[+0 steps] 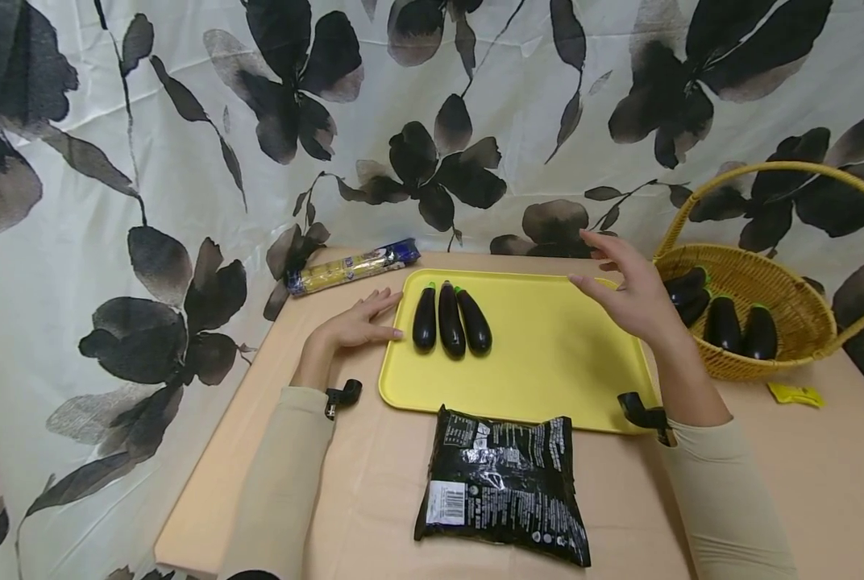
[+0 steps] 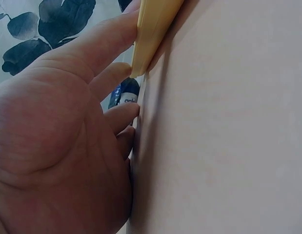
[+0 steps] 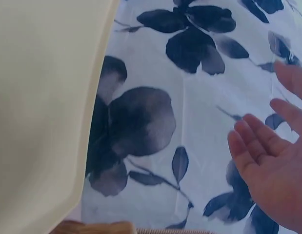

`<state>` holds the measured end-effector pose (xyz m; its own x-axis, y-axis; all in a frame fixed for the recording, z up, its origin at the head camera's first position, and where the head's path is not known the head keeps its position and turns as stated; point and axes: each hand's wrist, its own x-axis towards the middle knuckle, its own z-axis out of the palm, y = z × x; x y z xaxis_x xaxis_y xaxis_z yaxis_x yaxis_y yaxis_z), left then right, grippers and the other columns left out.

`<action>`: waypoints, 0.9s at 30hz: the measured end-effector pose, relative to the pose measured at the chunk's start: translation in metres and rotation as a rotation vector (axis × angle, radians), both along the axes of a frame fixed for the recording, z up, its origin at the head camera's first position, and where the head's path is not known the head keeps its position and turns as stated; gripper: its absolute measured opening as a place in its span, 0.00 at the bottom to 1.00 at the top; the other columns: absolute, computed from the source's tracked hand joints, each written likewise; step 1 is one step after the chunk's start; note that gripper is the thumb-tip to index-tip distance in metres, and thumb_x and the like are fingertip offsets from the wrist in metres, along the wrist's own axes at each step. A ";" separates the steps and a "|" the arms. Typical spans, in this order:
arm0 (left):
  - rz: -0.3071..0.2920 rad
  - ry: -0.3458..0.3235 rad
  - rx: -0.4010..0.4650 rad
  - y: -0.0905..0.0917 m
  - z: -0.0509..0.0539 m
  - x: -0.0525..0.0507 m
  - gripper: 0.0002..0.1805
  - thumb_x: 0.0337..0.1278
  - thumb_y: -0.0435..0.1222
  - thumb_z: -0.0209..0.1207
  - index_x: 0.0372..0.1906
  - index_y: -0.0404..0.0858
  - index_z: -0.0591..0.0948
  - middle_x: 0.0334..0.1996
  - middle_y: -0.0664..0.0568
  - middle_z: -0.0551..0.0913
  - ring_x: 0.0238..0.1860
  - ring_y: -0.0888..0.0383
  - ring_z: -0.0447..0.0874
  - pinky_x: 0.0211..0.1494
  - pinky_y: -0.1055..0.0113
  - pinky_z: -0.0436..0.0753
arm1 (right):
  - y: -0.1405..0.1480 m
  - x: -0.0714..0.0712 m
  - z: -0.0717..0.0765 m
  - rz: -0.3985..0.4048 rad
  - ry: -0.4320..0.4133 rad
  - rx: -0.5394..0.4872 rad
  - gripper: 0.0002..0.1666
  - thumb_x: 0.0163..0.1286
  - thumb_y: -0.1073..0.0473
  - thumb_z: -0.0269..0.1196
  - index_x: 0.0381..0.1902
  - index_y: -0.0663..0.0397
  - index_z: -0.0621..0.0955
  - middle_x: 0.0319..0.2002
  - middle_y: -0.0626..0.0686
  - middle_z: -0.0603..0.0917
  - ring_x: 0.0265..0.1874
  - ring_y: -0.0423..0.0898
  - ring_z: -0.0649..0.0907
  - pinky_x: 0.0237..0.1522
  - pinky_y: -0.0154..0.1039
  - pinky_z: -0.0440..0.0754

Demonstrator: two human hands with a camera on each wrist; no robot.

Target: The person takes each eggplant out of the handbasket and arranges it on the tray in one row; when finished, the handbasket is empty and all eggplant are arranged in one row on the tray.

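On the left half of a yellow tray (image 1: 555, 354) lie three eggplants (image 1: 451, 322), side by side with their stalk ends toward the far rim, the tray itself resting on a pale bench (image 1: 374, 499). To my eye the likeliest trouble is rolling: the eggplants look smooth and round, so a push or a tilt from the left rim could send them across the bare side. A sideways swing of the right hand (image 1: 631, 294) might also knock the basket (image 1: 787, 282), whose wall stands near it. As for the fingers, those of the left hand (image 1: 357, 324) are fairly straight, touching the tray's left rim and clasping nothing that I can make out; the nearest eggplant lies just inside that rim, apart from them. The right hand hangs over the far right corner of the tray, fingers loosely spread and holding nothing, well apart from the three eggplants. More eggplants (image 1: 722, 326) sit in the basket, with a small yellow thing (image 1: 796, 395) on the bench near its foot. A black bag (image 1: 504, 487) lies by the tray's near edge, a long shiny packet (image 1: 352, 270) past the left hand, and a flowered curtain (image 1: 475, 89) hangs at the back
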<state>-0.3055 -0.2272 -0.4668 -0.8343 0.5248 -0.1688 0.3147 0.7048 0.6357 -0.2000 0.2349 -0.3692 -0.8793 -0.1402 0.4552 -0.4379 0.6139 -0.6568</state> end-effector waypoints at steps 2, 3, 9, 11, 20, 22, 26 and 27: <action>-0.001 0.002 -0.002 0.000 -0.001 0.000 0.52 0.63 0.59 0.66 0.85 0.54 0.54 0.86 0.47 0.40 0.86 0.45 0.28 0.86 0.41 0.31 | 0.006 0.001 -0.001 -0.038 -0.002 -0.010 0.39 0.75 0.58 0.67 0.80 0.47 0.68 0.74 0.60 0.71 0.67 0.62 0.73 0.68 0.66 0.72; -0.001 0.003 -0.003 0.000 -0.001 0.000 0.52 0.63 0.60 0.66 0.85 0.54 0.54 0.86 0.47 0.40 0.86 0.45 0.28 0.86 0.41 0.31 | 0.009 0.001 -0.001 -0.056 -0.006 -0.014 0.39 0.75 0.56 0.67 0.80 0.46 0.68 0.74 0.59 0.71 0.67 0.62 0.73 0.68 0.66 0.71; 0.006 0.004 -0.007 0.000 -0.003 -0.002 0.51 0.62 0.61 0.66 0.85 0.57 0.54 0.87 0.50 0.40 0.86 0.48 0.28 0.87 0.43 0.32 | 0.032 0.003 -0.003 -0.150 -0.013 -0.008 0.37 0.76 0.49 0.66 0.79 0.41 0.69 0.73 0.59 0.72 0.66 0.61 0.74 0.66 0.47 0.74; 0.007 0.004 -0.011 0.000 -0.004 -0.003 0.51 0.62 0.61 0.66 0.85 0.58 0.54 0.87 0.50 0.40 0.86 0.49 0.28 0.87 0.44 0.32 | 0.040 0.002 -0.005 -0.180 -0.016 -0.010 0.37 0.76 0.48 0.66 0.79 0.40 0.69 0.73 0.58 0.72 0.64 0.55 0.75 0.63 0.40 0.74; 0.008 0.010 -0.012 0.002 -0.005 -0.004 0.51 0.62 0.62 0.66 0.85 0.57 0.54 0.87 0.50 0.40 0.86 0.48 0.29 0.87 0.43 0.32 | 0.070 -0.001 -0.011 -0.288 -0.123 -0.052 0.39 0.78 0.43 0.62 0.82 0.35 0.65 0.71 0.59 0.69 0.63 0.58 0.72 0.60 0.40 0.76; 0.010 0.006 -0.007 0.002 -0.004 -0.004 0.51 0.62 0.61 0.66 0.85 0.57 0.54 0.87 0.50 0.40 0.86 0.48 0.29 0.87 0.43 0.32 | 0.075 -0.001 -0.013 -0.302 -0.126 -0.050 0.39 0.77 0.42 0.61 0.82 0.36 0.64 0.71 0.60 0.69 0.63 0.58 0.72 0.57 0.35 0.74; 0.022 -0.011 0.005 0.003 -0.003 -0.003 0.52 0.61 0.61 0.67 0.85 0.58 0.55 0.87 0.52 0.40 0.86 0.49 0.28 0.87 0.43 0.31 | 0.088 -0.003 -0.019 -0.324 -0.157 -0.053 0.40 0.78 0.41 0.61 0.82 0.35 0.64 0.74 0.61 0.68 0.66 0.61 0.71 0.64 0.44 0.76; 0.023 -0.012 0.005 0.003 -0.004 -0.003 0.52 0.61 0.61 0.67 0.85 0.58 0.54 0.87 0.52 0.40 0.86 0.49 0.28 0.87 0.43 0.31 | 0.091 -0.004 -0.021 -0.331 -0.168 -0.051 0.40 0.78 0.41 0.61 0.82 0.36 0.63 0.75 0.61 0.67 0.67 0.62 0.70 0.67 0.49 0.76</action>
<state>-0.3088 -0.2244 -0.4705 -0.8441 0.5064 -0.1763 0.2908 0.7085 0.6430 -0.2043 0.3259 -0.3898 -0.9363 0.1831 0.2998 -0.1047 0.6691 -0.7358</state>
